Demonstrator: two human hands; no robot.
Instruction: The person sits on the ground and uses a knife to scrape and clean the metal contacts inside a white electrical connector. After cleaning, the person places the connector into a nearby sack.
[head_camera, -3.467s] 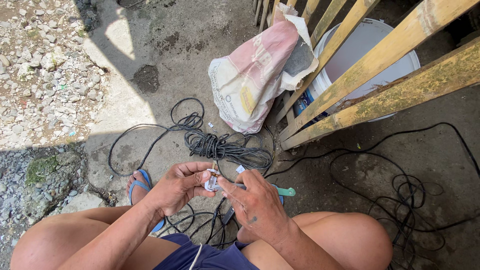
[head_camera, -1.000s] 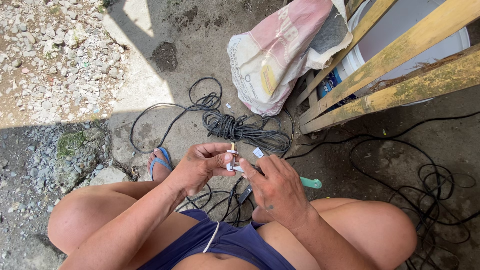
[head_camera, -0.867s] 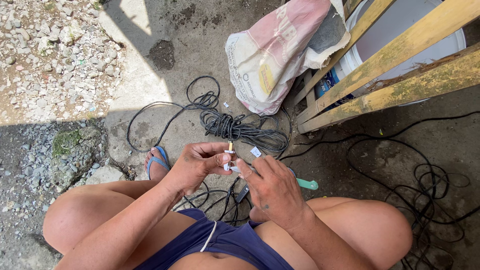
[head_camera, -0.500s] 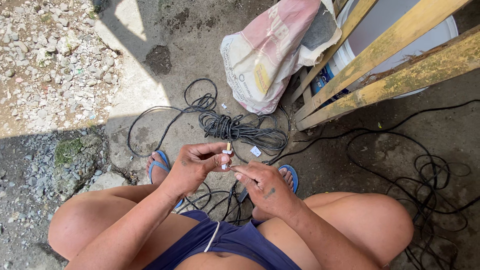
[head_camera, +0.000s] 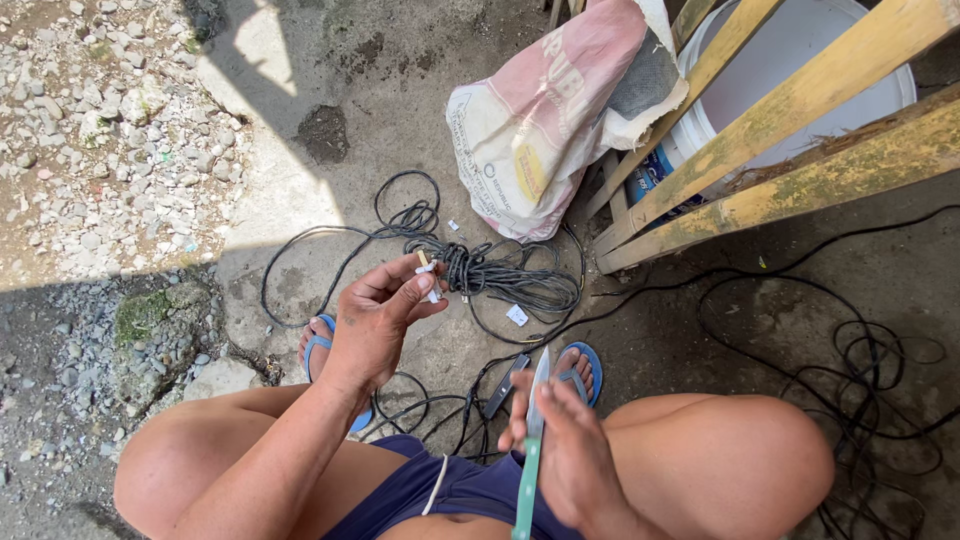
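I squat on the concrete ground (head_camera: 300, 200) with my knees apart, blue sandals on both feet. My left hand (head_camera: 380, 315) is raised in front of me, its grip pressed together around a small white wire end (head_camera: 428, 268) whose tip pokes out above my thumb and forefinger. My right hand (head_camera: 565, 460) sits lower, between my knees, its grip closed on a knife (head_camera: 532, 440) with a green handle; the pale blade points up and away from me, well apart from the wire end. Just beyond my left hand lies a bundle of black cable (head_camera: 490, 275), tied at the middle, with loose loops spreading over the ground around it. More black cable trails off to my right in tangled coils (head_camera: 870, 350). A small black piece (head_camera: 505, 385) lies on the ground near the knife blade. Farther off, a pink and white sack (head_camera: 545, 120) leans against yellowish wooden slats (head_camera: 800, 110), with a white bucket (head_camera: 790, 50) behind them. Gravel (head_camera: 100, 130) covers the ground to my left.
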